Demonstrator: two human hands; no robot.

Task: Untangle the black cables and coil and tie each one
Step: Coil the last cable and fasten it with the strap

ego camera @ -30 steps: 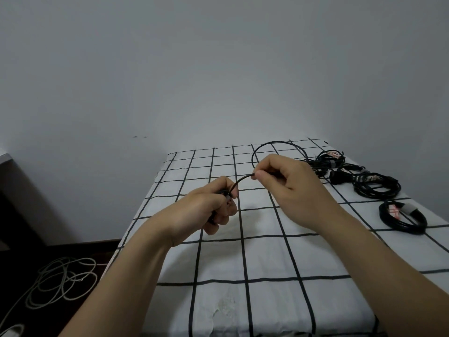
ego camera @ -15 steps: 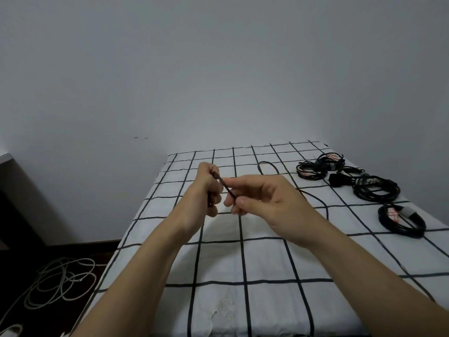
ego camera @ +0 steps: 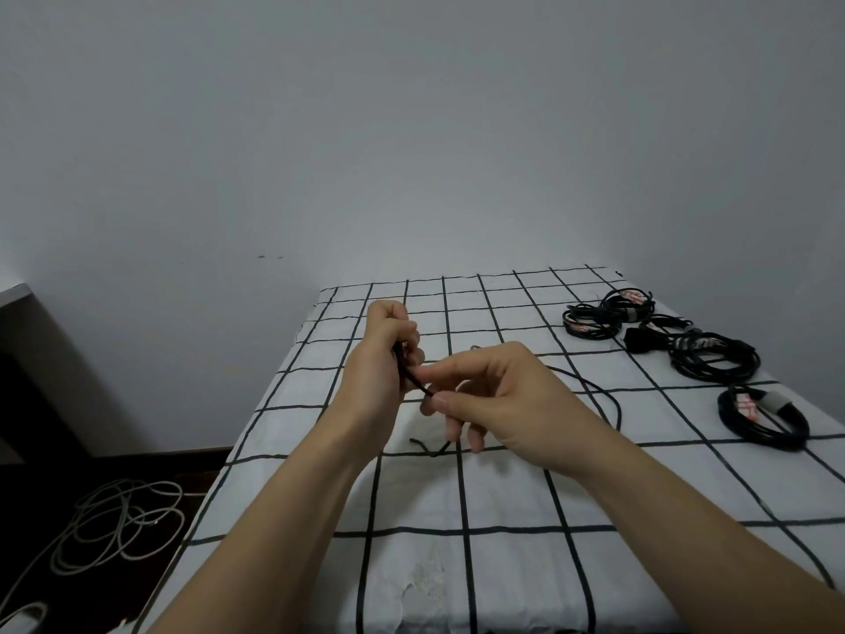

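A thin black cable (ego camera: 608, 395) runs between both hands above the white grid-patterned table (ego camera: 503, 487). My left hand (ego camera: 388, 354) grips one end of it in curled fingers. My right hand (ego camera: 494, 395) pinches the cable a short way along between thumb and forefinger. Behind my right hand the cable curves out over the cloth to the right and loops back; a short end lies under my right fingers. Several coiled, tied black cables lie at the right: one pair at the far edge (ego camera: 594, 320), one bigger coil (ego camera: 713, 359), one nearer coil (ego camera: 761, 416).
A grey wall rises right behind the table. On the dark floor at the left lies a loose heap of pale cable (ego camera: 114, 523). A dark piece of furniture (ego camera: 27, 359) stands at the far left.
Both hands came closer together and dropped a little. My right hand slid along the cable toward my left. The cable's wide loop fell flat onto the cloth at the right.
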